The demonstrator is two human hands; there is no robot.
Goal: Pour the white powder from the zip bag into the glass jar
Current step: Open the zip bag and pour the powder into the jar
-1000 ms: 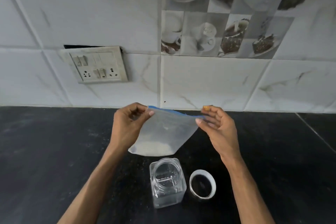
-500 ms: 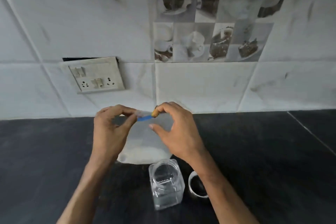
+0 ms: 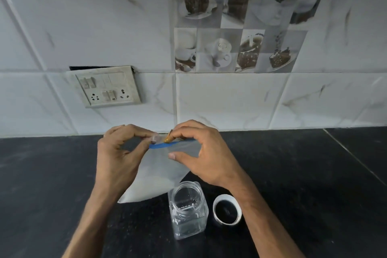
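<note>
Marble-look wall tiles and a switch plate (image 3: 107, 87) stand behind a black table (image 3: 314, 174), and over it a person holds a zip bag (image 3: 159, 174) up between two hands. The left hand (image 3: 119, 157) is closed in a pinch on the bag's left top corner, by the blue zip strip (image 3: 167, 144). The right hand (image 3: 201, 153) pinches the top edge just beside it, at a small orange tab that I take for the slider, with its other fingers loosely curled over the bag's face. White powder (image 3: 146, 190) sags in the bag's bottom, below the left hand. Just under the right wrist stands the glass jar (image 3: 188, 211), open, with its lid (image 3: 227, 209) lying beside it.

The risk is a sudden tug: if the seal gives all at once, the bag could jerk and puff powder onto the table, or its swinging bottom could knock the jar.

Whether the zip is part open I cannot tell; the fingers cover that stretch, and the bag's right edge is hidden behind the right hand.
</note>
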